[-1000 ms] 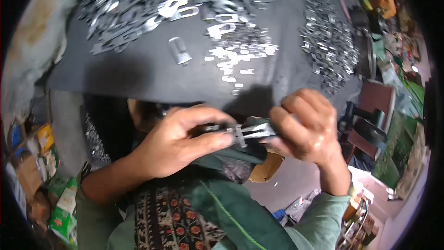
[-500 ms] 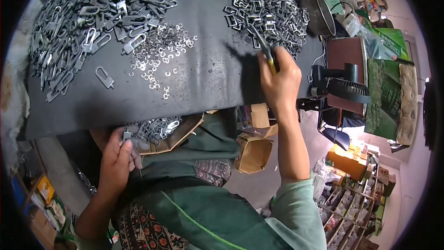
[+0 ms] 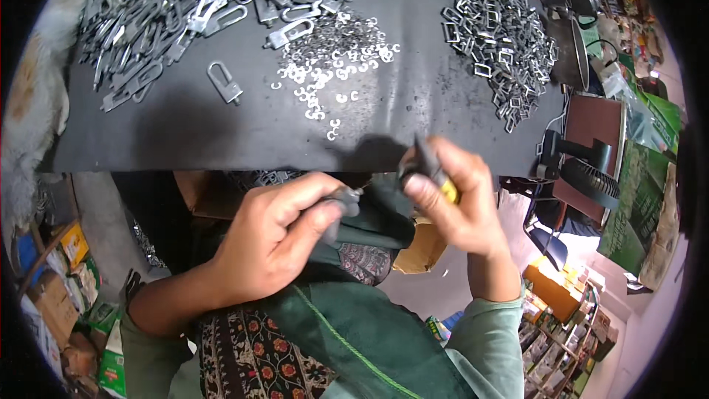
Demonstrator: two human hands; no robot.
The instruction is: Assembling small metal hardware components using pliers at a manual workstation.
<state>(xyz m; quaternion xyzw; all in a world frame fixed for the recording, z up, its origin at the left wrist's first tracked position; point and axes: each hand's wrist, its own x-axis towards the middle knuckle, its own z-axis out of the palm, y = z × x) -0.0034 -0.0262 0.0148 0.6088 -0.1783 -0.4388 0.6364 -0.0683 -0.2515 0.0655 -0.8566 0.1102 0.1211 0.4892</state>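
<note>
Close above my lap, just in front of the table edge, my left hand (image 3: 269, 244) pinches a small grey metal fitting (image 3: 348, 199); the fingers cover most of it. To its right, my right hand (image 3: 469, 210) grips pliers (image 3: 430, 164) with dark jaws and a yellow handle, a little apart from the fitting and blurred. Grey looped metal fittings (image 3: 148, 44) are heaped at the table's far left, and one looped fitting (image 3: 224, 83) lies alone. Tiny C-shaped rings (image 3: 325, 74) are scattered mid-table. Rectangular metal rings (image 3: 506, 44) form a pile at right.
The dark table (image 3: 258, 151) ends just beyond my hands. Partly under it sits an opened cardboard box (image 3: 198, 196) with metal parts. A small black fan (image 3: 591, 174) stands at the right edge, near a dark metal bowl (image 3: 572, 52). Pale fur (image 3: 37, 81) borders the left.
My right hand with the pliers has come back from the rectangular rings to near my left hand. My left hand has risen out of the cardboard box, moving right with the fitting. The view has shifted.
</note>
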